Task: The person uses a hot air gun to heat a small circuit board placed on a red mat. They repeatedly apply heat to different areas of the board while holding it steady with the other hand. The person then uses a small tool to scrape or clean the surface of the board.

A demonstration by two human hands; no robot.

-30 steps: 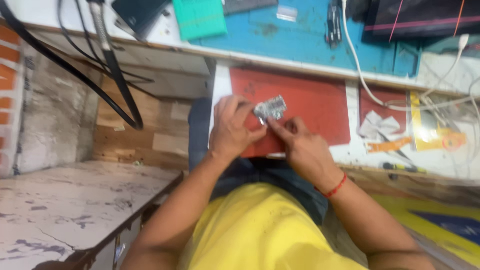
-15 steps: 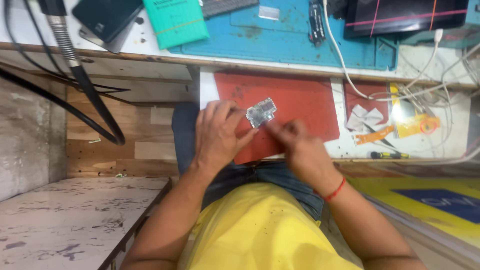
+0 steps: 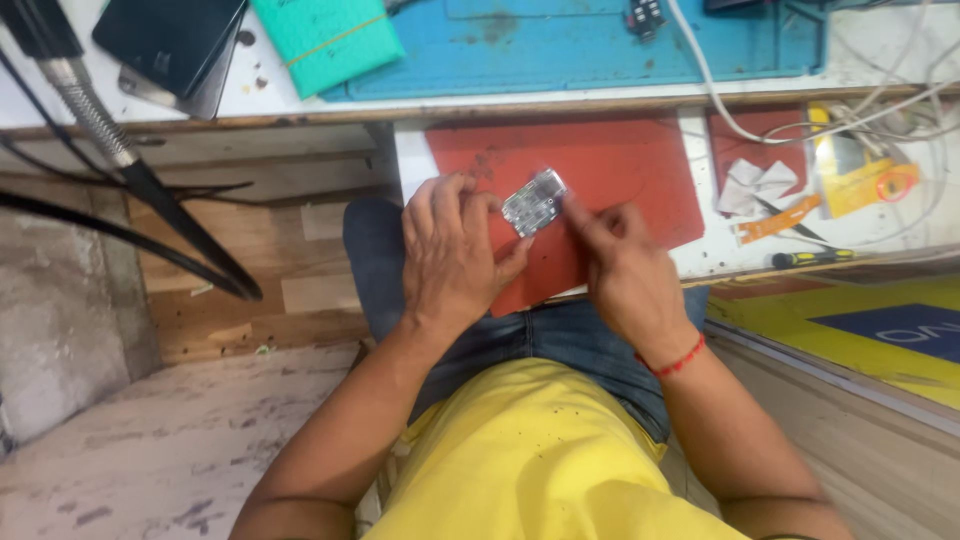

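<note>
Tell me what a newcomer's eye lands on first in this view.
First, the small silvery metal part at the centre, held by the left hand with the right hand touching its edge. They work above a red mat on a white pull-out shelf. Next, the bright yellow shirt fills the bottom, and a blue mat spans the bench at the top.

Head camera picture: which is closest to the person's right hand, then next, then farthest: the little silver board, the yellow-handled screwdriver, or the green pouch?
From the right hand:
1. Little silver board, at its fingertips, over the red mat.
2. Yellow-handled screwdriver, off to the right on the white surface.
3. Green pouch, far up at the top left, on the bench.
</note>
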